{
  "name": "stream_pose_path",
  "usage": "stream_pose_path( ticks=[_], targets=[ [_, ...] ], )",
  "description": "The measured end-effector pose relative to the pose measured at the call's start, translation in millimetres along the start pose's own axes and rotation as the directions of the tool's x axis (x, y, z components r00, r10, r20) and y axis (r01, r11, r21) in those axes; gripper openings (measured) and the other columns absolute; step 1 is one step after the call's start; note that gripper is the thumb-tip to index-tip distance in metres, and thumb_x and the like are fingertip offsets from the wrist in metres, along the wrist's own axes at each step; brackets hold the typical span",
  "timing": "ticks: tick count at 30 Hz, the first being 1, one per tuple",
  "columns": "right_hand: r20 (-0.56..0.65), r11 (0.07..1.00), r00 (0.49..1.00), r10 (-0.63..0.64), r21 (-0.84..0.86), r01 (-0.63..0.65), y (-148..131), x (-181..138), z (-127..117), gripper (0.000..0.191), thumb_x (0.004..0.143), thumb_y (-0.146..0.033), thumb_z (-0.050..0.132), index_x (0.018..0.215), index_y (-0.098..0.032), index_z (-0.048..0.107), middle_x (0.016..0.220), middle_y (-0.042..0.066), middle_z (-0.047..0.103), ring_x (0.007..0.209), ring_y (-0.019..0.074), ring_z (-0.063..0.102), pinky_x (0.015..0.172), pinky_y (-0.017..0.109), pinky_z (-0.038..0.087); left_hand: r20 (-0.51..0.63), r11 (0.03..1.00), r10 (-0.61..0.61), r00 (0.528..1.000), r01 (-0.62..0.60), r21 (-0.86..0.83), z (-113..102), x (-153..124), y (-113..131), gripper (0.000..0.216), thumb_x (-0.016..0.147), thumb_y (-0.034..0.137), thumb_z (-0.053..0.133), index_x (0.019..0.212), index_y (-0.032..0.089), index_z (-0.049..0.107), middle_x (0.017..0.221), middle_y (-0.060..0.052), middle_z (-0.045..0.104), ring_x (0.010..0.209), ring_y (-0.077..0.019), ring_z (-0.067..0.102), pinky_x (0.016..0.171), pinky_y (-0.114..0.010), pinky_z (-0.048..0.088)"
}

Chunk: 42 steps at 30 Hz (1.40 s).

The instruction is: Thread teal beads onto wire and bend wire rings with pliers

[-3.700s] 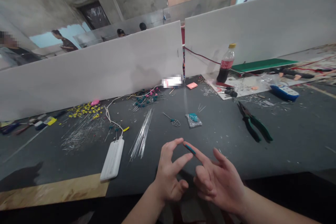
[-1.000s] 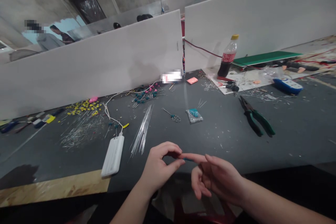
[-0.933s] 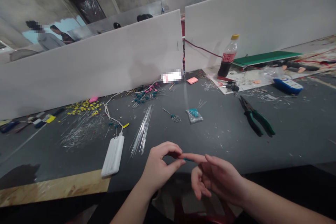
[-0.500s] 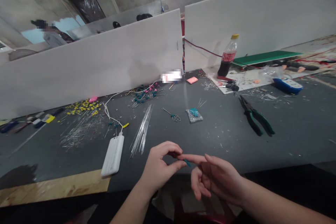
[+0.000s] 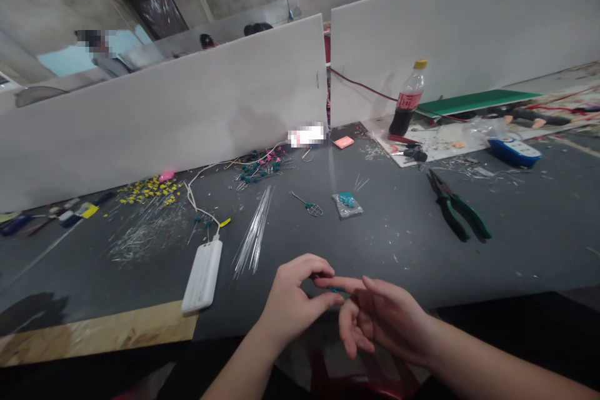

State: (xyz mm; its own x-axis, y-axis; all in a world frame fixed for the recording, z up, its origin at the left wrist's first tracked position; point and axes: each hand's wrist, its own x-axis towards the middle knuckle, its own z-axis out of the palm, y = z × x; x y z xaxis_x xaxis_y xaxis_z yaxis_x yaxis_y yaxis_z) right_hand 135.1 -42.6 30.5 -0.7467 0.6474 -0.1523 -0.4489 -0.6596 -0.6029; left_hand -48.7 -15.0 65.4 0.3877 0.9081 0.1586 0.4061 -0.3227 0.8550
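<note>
My left hand and my right hand meet at the near edge of the dark table. Between their fingertips sits a small teal piece. The left thumb and forefinger are pinched together on it. The right forefinger is stretched out under it, the other right fingers loosely curled. A bundle of thin silver wires lies just beyond the left hand, and a small clear bag of teal bits farther back.
A white power bank with its cable lies left. Green-handled pliers rest to the right. A cola bottle, a blue device, and scattered yellow, teal and pink parts stand before white dividers. People are behind them.
Both hands have closed together and dropped slightly toward me. The teal piece, earlier plain on the right forefinger, is now mostly covered by the left pinch.
</note>
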Motion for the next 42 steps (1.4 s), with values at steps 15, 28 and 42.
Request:
stream_pose_path(
  ticks=[15,28,42],
  targets=[
    [-0.099,0.985,0.989,-0.112,-0.141,0.098,3,3,-2,0.062,0.088,-0.045,0.053,0.139,-0.012,0.045,0.064,0.007,0.07,0.046,0.0105,0.048,0.053,0.027,0.028,-0.053,0.998,-0.057,0.997,0.057,0.004,-4,2,-1,0.016,0.071,0.013,0.07,0.086,0.019,0.066,0.083,-0.001,0.07,0.075,-0.0152,0.064,0.072,-0.027,0.052],
    [-0.367,0.911,0.902,-0.228,-0.407,0.064,4,9,-8,0.033,0.078,-0.043,0.071,0.094,-0.014,0.074,0.055,-0.001,0.06,0.056,0.0099,0.047,0.059,0.026,0.03,0.021,0.998,0.006,1.0,-0.007,0.062,2,1,-8,0.015,0.076,0.014,0.068,0.09,0.019,0.066,0.085,-0.001,0.07,0.076,-0.0146,0.065,0.072,-0.026,0.052],
    [-0.364,0.597,0.81,-0.461,-0.802,-0.021,-11,38,-42,0.017,0.081,-0.037,0.059,0.08,-0.02,0.061,0.07,-0.002,0.059,0.062,0.0129,0.052,0.058,0.024,0.039,0.016,0.784,-0.131,0.991,0.094,0.613,-15,20,-72,0.018,0.085,0.018,0.057,0.098,0.019,0.07,0.102,-0.009,0.066,0.096,-0.0258,0.06,0.083,-0.036,0.045]
  ],
)
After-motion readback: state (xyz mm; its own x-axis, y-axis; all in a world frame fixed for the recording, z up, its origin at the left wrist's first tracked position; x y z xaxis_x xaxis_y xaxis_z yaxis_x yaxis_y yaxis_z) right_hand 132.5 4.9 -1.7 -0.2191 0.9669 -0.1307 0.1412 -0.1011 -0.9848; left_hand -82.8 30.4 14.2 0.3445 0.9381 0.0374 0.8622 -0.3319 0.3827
